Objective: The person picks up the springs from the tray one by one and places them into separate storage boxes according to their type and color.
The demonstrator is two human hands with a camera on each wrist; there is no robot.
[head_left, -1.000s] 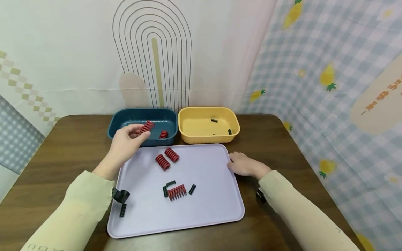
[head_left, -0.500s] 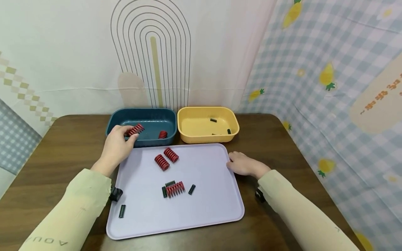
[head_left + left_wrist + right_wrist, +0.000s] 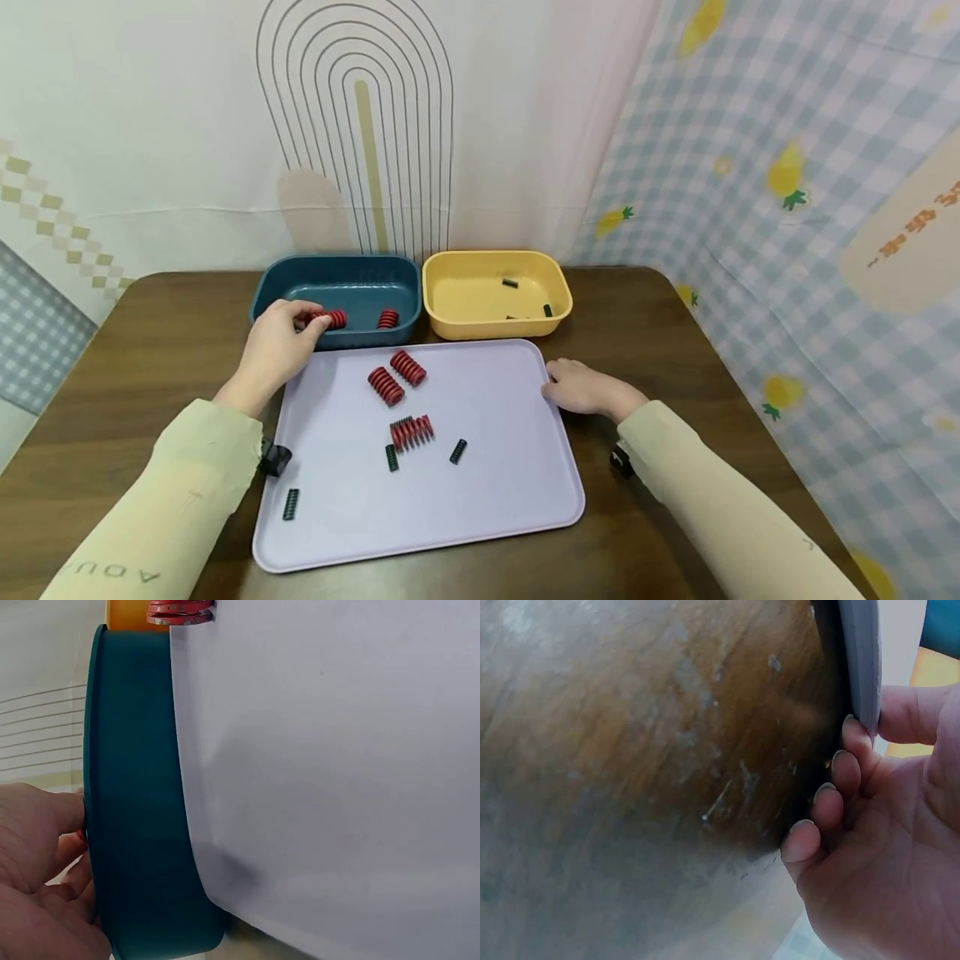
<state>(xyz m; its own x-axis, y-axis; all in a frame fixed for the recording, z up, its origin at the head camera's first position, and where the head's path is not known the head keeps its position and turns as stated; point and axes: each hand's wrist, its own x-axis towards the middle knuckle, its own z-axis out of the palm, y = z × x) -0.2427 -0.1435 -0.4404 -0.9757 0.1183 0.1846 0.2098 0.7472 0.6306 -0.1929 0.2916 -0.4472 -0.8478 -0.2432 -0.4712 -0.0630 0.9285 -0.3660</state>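
Observation:
My left hand (image 3: pixel 276 342) reaches over the near rim of the blue bin (image 3: pixel 352 337) and grips a red coil spring (image 3: pixel 332 320) low inside it. In the left wrist view the bin wall (image 3: pixel 135 787) hides most of that spring. Another red spring (image 3: pixel 387 319) lies in the bin. My right hand (image 3: pixel 588 389) pinches the right edge of the lavender tray (image 3: pixel 495 500); in the right wrist view the thumb (image 3: pixel 911 712) is on top and fingertips (image 3: pixel 802 838) curl below. Red springs (image 3: pixel 386 386) (image 3: pixel 408 367) (image 3: pixel 412 432) and small dark green springs (image 3: pixel 291 504) (image 3: pixel 458 452) (image 3: pixel 392 457) lie on the tray.
A yellow bin (image 3: pixel 480 331) with several small dark springs stands right beside the blue one, behind the tray. All rests on a brown wooden table (image 3: pixel 630 325). Printed curtains hang behind the table and along its right side.
My left hand moves left and lowers the red spring into the blue bin. On the tray, the middle red spring rolls back against a small dark spring. The right hand stays put.

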